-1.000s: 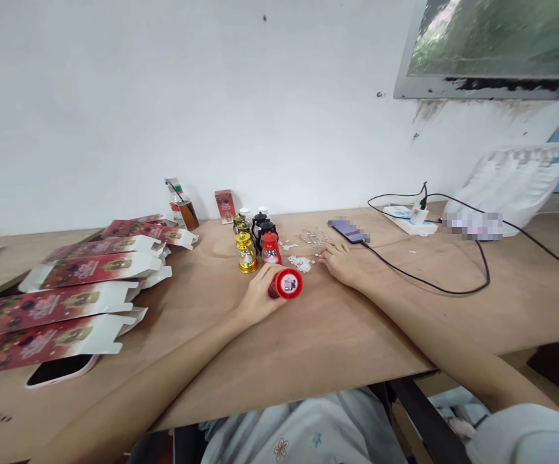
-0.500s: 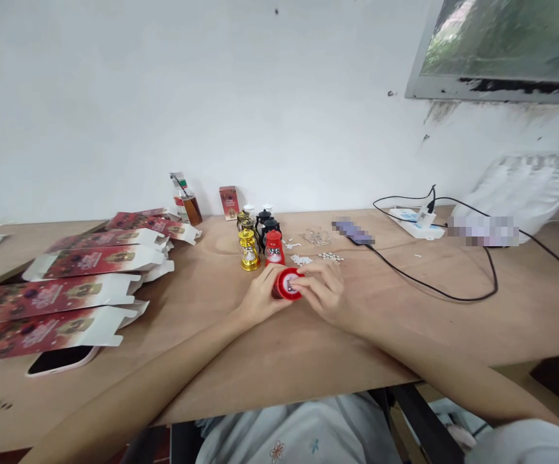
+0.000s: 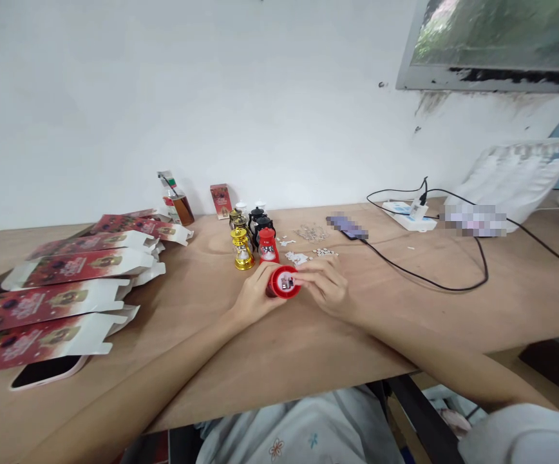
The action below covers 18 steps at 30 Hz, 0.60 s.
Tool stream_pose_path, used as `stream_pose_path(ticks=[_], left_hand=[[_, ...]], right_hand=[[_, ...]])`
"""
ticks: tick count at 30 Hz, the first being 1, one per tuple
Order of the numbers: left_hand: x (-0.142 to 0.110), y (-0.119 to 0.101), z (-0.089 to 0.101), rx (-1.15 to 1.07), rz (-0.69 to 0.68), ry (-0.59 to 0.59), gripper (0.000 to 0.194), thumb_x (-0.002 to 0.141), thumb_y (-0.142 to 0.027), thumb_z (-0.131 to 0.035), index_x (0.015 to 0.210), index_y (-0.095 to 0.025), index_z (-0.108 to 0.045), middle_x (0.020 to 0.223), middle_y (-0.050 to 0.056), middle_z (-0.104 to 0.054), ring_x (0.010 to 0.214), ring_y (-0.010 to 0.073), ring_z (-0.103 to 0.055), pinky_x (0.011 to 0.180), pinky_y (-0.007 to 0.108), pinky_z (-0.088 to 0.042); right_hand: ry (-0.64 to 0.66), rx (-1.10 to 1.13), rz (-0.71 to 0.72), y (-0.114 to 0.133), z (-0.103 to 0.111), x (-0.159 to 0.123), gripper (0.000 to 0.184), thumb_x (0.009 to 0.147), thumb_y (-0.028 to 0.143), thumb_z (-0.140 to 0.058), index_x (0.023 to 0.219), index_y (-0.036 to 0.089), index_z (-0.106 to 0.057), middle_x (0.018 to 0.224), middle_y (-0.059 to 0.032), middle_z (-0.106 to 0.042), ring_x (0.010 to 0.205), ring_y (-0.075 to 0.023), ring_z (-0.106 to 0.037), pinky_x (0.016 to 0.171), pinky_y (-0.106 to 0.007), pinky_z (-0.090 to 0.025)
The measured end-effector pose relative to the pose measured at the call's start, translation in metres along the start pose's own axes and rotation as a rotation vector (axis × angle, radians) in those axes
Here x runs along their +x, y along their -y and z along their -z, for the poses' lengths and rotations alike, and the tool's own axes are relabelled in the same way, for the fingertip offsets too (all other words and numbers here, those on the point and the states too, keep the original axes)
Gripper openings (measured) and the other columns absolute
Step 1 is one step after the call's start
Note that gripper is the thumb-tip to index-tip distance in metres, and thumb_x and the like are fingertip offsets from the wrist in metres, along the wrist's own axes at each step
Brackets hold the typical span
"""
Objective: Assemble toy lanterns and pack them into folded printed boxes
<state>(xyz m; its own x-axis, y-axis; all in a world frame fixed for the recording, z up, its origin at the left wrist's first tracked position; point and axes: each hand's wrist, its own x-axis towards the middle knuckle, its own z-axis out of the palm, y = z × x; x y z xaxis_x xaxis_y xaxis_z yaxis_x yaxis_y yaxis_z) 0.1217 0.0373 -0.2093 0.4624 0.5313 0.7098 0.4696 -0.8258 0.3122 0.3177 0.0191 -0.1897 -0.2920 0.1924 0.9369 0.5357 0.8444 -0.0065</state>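
My left hand is wrapped round a small red toy lantern lying on its side, its round base turned toward me. My right hand is beside it with the fingertips pinched at the base's edge; what they hold, if anything, is too small to see. Just behind stand a gold lantern, a red lantern and black lanterns. Small white bits and tiny pale discs lie on the wooden table beyond my right hand.
Several flat red-and-white cartons lie stacked at the left, with a phone face up under the nearest. A bottle and small red box stand by the wall. At right are another phone, black cable, power strip and white bag.
My right hand came back from the small bits on the table to the lantern's base. My left hand has kept the lantern in about the same place.
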Motion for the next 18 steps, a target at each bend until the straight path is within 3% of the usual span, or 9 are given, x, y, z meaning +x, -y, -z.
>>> stream_pose_path(ticks=[3, 9, 14, 18], left_hand=[[0.0, -0.001, 0.001, 0.018, 0.019, 0.008, 0.038, 0.079, -0.034, -0.066, 0.11, -0.019, -0.05, 0.106, 0.007, -0.06, 0.1, 0.0216, -0.06, 0.086, 0.034, -0.051], [0.0, -0.002, 0.002, 0.034, 0.023, 0.021, 0.039, 0.079, -0.033, -0.066, 0.11, -0.019, -0.049, 0.108, 0.008, -0.06, 0.101, 0.0212, -0.06, 0.086, 0.033, -0.051], [0.001, -0.003, 0.003, 0.041, 0.031, 0.037, 0.038, 0.079, -0.034, -0.066, 0.11, -0.019, -0.049, 0.108, 0.007, -0.06, 0.101, 0.0211, -0.06, 0.086, 0.033, -0.051], [0.001, -0.004, 0.004, 0.039, 0.016, 0.034, 0.039, 0.079, -0.032, -0.066, 0.111, -0.018, -0.049, 0.109, 0.008, -0.06, 0.102, 0.0212, -0.059, 0.086, 0.033, -0.051]], right_hand=[[-0.013, -0.075, -0.098, -0.026, -0.003, -0.006, 0.016, 0.091, 0.019, -0.051, 0.095, 0.022, -0.066, 0.091, -0.0045, -0.067, 0.088, -0.0168, -0.059, 0.08, -0.034, -0.045], [0.383, -0.342, -0.293, -0.083, -0.011, -0.022, 0.019, 0.09, 0.024, -0.053, 0.084, 0.019, -0.071, 0.099, -0.0079, -0.067, 0.099, -0.0242, -0.052, 0.086, -0.041, -0.041], [0.661, -0.387, -0.311, -0.093, -0.013, -0.022, 0.025, 0.091, 0.025, -0.049, 0.098, 0.018, -0.072, 0.109, -0.0102, -0.066, 0.11, -0.0274, -0.048, 0.091, -0.041, -0.037], [0.734, -0.42, -0.342, -0.094, -0.016, -0.02, 0.024, 0.091, 0.025, -0.051, 0.102, 0.019, -0.071, 0.115, -0.0108, -0.064, 0.115, -0.0289, -0.045, 0.094, -0.043, -0.033]])
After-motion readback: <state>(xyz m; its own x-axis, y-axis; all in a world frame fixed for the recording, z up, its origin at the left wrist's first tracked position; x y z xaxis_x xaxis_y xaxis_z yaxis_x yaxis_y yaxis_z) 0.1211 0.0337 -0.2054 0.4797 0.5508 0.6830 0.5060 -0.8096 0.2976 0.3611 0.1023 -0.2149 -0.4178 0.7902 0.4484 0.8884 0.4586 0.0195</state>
